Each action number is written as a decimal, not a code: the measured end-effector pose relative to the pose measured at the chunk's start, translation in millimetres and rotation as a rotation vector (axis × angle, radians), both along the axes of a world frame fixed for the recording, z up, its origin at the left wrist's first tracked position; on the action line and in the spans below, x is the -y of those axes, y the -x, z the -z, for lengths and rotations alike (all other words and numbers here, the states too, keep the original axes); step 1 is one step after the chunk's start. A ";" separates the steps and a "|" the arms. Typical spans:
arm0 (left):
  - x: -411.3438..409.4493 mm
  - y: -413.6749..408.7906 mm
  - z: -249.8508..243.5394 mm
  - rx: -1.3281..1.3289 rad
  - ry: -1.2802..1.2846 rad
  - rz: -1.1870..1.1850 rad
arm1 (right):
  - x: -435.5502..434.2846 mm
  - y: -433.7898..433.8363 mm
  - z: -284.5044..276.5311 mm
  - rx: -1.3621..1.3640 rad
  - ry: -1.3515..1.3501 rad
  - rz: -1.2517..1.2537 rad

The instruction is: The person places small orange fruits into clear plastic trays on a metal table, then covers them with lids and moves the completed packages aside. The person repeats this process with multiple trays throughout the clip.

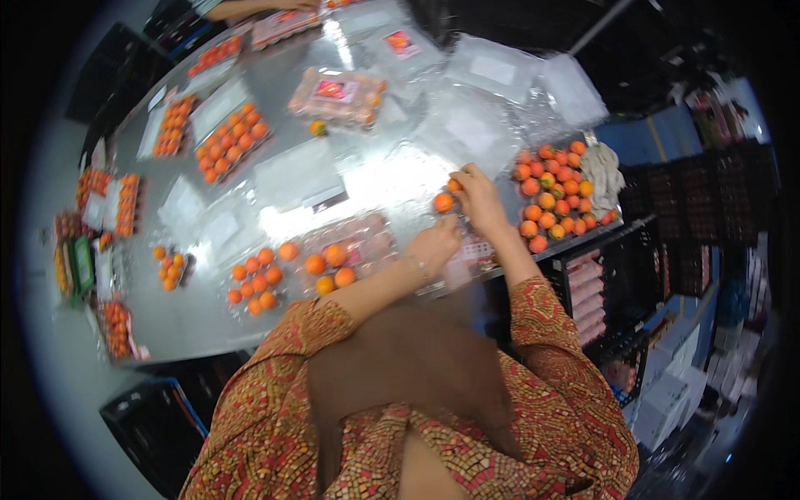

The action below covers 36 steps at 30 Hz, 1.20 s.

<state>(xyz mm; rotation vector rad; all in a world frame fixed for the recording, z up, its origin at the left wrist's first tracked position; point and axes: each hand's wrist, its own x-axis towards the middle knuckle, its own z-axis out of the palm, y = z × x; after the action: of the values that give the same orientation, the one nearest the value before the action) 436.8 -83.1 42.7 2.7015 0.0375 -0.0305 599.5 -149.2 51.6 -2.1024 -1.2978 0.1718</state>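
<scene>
My right hand (480, 199) has its fingertips around a small round orange fruit (454, 185) above the metal table (206, 328). A second orange fruit (443, 202) is just left of those fingers. My left hand (437, 244) is curled close below it, and whether it holds anything is hidden. Beneath and beside my hands lies a clear plastic pack with a printed label (476, 251). Left of my left forearm, several fruits (335, 255) sit in a clear clamshell tray (369, 234). Farther left is a cluster of fruits (257, 282) in clear plastic.
A heap of orange fruits (553, 194) with a pale cloth (603, 178) is at the right. Flat clear packs (494, 69) lie at the back, near a closed, labelled pack (337, 94). Filled trays (231, 142) stand at left. Another person's hand (294, 4) shows at the top.
</scene>
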 end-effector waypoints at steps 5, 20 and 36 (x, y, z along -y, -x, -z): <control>-1.8 25.9 -7.1 0.132 0.056 0.001 | -0.5 4.4 -3.5 0.087 0.047 0.000; -102.6 245.6 -57.0 0.419 0.058 -0.791 | -76.5 197.6 -50.2 0.249 0.146 -0.393; -72.7 194.3 -77.8 0.259 1.562 -0.702 | -32.4 173.3 -85.8 -0.666 -0.102 -0.360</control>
<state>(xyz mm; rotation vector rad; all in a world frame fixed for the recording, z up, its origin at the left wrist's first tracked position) 242.5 -10.3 120.5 1.0224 0.5917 0.3455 426.1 -116.8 137.4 -1.5044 -1.2080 0.8595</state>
